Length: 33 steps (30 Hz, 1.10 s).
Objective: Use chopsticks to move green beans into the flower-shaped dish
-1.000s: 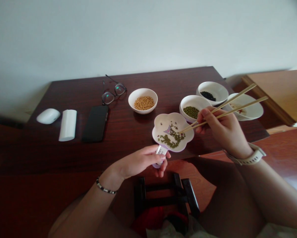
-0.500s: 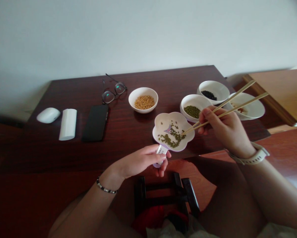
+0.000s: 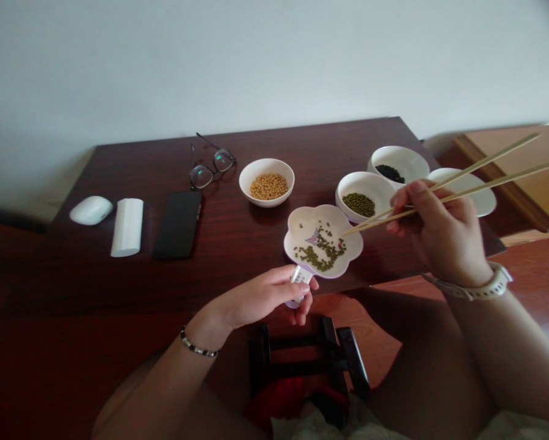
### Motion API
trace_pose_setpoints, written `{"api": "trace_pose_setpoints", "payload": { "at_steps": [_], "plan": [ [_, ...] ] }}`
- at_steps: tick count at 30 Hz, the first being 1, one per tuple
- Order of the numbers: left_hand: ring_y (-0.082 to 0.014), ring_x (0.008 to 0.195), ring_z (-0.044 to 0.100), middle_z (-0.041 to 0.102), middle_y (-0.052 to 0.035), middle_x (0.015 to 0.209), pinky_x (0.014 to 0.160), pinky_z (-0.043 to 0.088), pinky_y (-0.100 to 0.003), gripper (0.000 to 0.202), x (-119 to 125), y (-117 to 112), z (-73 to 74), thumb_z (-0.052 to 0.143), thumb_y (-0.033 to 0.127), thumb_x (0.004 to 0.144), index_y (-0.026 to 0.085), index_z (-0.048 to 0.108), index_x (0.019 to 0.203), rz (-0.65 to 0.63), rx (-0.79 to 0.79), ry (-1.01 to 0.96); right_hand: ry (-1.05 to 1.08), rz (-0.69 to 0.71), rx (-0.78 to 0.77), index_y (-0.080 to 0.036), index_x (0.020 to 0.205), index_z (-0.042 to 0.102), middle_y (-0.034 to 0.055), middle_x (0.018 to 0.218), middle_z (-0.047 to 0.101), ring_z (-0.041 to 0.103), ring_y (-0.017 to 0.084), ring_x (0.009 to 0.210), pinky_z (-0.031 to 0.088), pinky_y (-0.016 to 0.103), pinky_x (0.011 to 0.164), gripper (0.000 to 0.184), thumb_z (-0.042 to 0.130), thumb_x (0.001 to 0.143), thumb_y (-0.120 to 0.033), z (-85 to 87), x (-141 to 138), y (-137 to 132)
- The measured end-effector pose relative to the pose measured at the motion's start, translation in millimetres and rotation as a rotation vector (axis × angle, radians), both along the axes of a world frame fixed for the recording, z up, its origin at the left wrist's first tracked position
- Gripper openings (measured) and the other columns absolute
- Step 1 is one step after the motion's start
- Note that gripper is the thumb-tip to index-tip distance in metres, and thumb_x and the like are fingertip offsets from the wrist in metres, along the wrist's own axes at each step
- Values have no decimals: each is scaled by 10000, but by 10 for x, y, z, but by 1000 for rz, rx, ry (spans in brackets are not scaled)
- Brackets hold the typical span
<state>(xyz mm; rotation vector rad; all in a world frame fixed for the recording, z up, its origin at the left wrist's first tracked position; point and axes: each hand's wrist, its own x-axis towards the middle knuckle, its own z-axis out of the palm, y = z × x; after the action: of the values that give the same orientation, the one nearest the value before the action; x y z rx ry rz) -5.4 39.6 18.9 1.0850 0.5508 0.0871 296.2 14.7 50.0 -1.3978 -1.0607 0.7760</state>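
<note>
My left hand [image 3: 265, 296] is closed on the short handle of a flower-shaped white dish [image 3: 301, 226] that holds scattered green beans, at the table's near edge. My right hand [image 3: 439, 235] grips a pair of wooden chopsticks [image 3: 466, 183]. Their tips hover at the dish's right rim, beside a white bowl of green beans [image 3: 366, 190]. Whether a bean sits between the tips is too small to tell.
On the dark wooden table [image 3: 237, 244] stand a bowl of yellow beans [image 3: 266, 181], a bowl of black beans [image 3: 397, 164] and a white plate [image 3: 478, 197] behind my right hand. Glasses [image 3: 210, 168], a black phone [image 3: 178, 224], a white case [image 3: 127, 226] and a white mouse [image 3: 91, 209] lie left. A dark stool [image 3: 306, 360] stands below.
My right hand has risen and drawn to the right, lifting the chopstick tips from among the beans in the dish to its right rim. My left hand has held still.
</note>
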Motion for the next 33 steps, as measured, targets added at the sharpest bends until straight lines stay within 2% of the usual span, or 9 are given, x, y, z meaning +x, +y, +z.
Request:
{"api": "trace_pose_setpoints", "payload": {
  "at_steps": [6, 10, 15, 20, 26, 29, 33],
  "plan": [
    [-151, 752, 635, 644, -30, 887, 728, 495, -302, 239, -3, -3, -17, 537, 362, 1063, 141, 555, 1153, 0, -2, -17, -71, -188, 202, -251, 780, 673, 54, 728, 571, 541, 166, 573, 364, 378, 515, 350, 607, 1044, -471, 23, 51, 26],
    [-155, 753, 636, 647, -31, 886, 733, 496, -310, 236, -4, -4, -20, 546, 364, 1060, 146, 558, 1148, 4, -8, -13, -98, -215, 266, -266, 762, 659, 80, 782, 628, 530, 179, 574, 357, 402, 532, 361, 588, 1048, -474, 14, 63, 28],
    [-154, 766, 633, 645, -30, 896, 751, 490, -310, 234, -2, 0, -12, 544, 370, 1065, 151, 563, 1145, 0, 3, -11, -89, -148, 158, -276, 782, 682, 45, 709, 576, 559, 180, 546, 388, 384, 489, 336, 611, 1035, -486, 48, -41, -17],
    [-156, 757, 634, 647, -29, 885, 753, 486, -315, 239, -1, -6, -2, 556, 376, 1057, 154, 562, 1144, 6, -6, -3, -31, -33, 115, -258, 800, 694, 36, 780, 609, 587, 145, 553, 433, 337, 449, 323, 653, 1019, -493, 68, -139, -62],
    [-157, 760, 634, 649, -31, 885, 737, 496, -307, 236, -3, -22, -6, 552, 380, 1057, 159, 558, 1140, 18, -3, -5, -40, 131, -47, -253, 831, 707, 20, 657, 631, 595, 154, 520, 438, 313, 444, 345, 631, 1029, -526, 40, -121, -76],
    [-159, 758, 634, 651, -34, 889, 735, 496, -315, 249, -2, -24, -10, 549, 384, 1061, 152, 555, 1152, 13, -3, -3, -51, 166, -123, -254, 853, 709, 18, 616, 639, 592, 154, 501, 432, 302, 442, 357, 610, 1037, -544, 26, -94, -68],
    [-161, 752, 633, 654, -33, 883, 745, 490, -324, 268, 0, -26, -6, 560, 400, 1052, 154, 557, 1158, 17, -5, -1, -106, 194, -140, -237, 849, 695, 19, 618, 663, 616, 145, 518, 464, 279, 478, 368, 613, 1039, -542, 2, -88, -43]
  ]
}}
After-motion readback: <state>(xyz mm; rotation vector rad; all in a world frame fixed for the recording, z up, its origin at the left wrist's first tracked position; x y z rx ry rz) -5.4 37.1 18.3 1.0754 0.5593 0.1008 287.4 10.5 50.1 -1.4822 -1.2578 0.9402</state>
